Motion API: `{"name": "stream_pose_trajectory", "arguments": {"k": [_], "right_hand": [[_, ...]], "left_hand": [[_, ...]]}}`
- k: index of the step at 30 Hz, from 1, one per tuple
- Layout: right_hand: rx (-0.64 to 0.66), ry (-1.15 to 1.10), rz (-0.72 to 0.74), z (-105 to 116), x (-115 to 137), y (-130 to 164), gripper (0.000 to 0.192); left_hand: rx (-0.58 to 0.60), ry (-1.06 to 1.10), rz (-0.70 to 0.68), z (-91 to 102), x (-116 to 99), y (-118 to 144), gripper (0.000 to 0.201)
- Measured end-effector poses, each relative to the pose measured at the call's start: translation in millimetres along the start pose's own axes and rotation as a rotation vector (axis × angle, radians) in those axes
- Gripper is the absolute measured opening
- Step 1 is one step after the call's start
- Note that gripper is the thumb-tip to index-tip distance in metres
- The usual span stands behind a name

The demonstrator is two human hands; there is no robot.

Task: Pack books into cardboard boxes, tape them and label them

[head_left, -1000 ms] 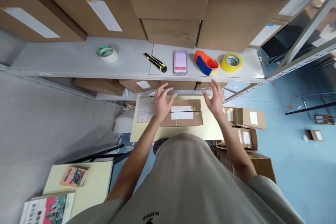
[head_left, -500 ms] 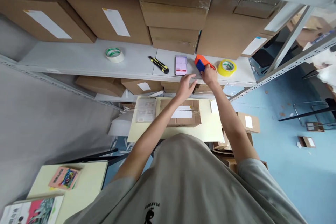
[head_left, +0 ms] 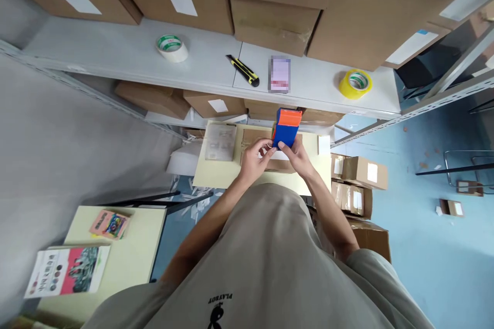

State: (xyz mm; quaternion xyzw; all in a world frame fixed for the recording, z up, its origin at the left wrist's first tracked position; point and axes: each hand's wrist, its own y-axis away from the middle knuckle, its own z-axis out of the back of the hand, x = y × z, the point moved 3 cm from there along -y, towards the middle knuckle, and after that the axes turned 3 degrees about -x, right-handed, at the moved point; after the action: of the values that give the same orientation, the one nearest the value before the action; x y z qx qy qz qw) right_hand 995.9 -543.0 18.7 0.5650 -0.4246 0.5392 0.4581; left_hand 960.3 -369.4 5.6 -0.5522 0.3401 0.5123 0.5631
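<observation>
Head view: the tape dispenser (head_left: 286,128), orange on top and blue below, sat between my two hands above the cardboard box (head_left: 266,153) on the pale yellow table (head_left: 216,177). My right hand (head_left: 300,157) was curled around its lower blue body from the right, and my left hand (head_left: 257,157) was pinching at its bottom edge from the left, fingertips touching the plastic. Both hands were closed on it; none of my fingers were spread.

I judged it a light, stiff plastic thing, easy to carry but a little smooth, so a grip around the blue handle part seemed the sure place to hold. The orange end probably carried the cutting teeth, which I could not make out, so I would have kept my fingers off that end.

A white label showed on the box just under my left hand. Beside the box to the left lay a clear plastic packet (head_left: 220,142).

Above the table, on the grey shelf (head_left: 116,56), lay a green-and-white tape roll (head_left: 172,48), a yellow-and-black utility knife (head_left: 243,70), a phone (head_left: 280,74) and a yellow tape roll (head_left: 355,83), all well apart from my hands. Big cartons stood behind them. More small boxes (head_left: 365,172) were stacked on the blue floor to my right.
</observation>
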Motion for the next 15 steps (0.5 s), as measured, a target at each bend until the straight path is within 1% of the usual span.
{"name": "stream_pose_trajectory", "arguments": {"k": [3,5,8,10,12,15], "right_hand": [[0.011,0.101,0.023,-2.2,-6.7,-0.6,0.08],[0.049,0.171,0.032,1.2,-8.1,0.0,0.08],[0.15,0.282,0.033,9.3,-3.4,3.1,0.079],[0.212,0.35,0.031,14.1,3.8,5.4,0.079],[0.259,0.42,0.023,17.1,12.7,6.9,0.079],[0.336,0.536,-0.015,18.8,25.7,7.3,0.078]], "left_hand": [[0.067,-0.067,-0.012,16.7,-5.1,5.3,0.043],[0.05,-0.072,0.013,32.1,-7.8,2.8,0.045],[-0.025,0.027,0.118,58.2,-8.3,-12.9,0.058],[-0.024,0.109,0.19,71.1,-7.3,-28.5,0.066],[0.012,0.149,0.246,77.8,-6.3,-43.0,0.067],[0.082,0.159,0.301,77.7,-5.1,-55.1,0.056]]}}
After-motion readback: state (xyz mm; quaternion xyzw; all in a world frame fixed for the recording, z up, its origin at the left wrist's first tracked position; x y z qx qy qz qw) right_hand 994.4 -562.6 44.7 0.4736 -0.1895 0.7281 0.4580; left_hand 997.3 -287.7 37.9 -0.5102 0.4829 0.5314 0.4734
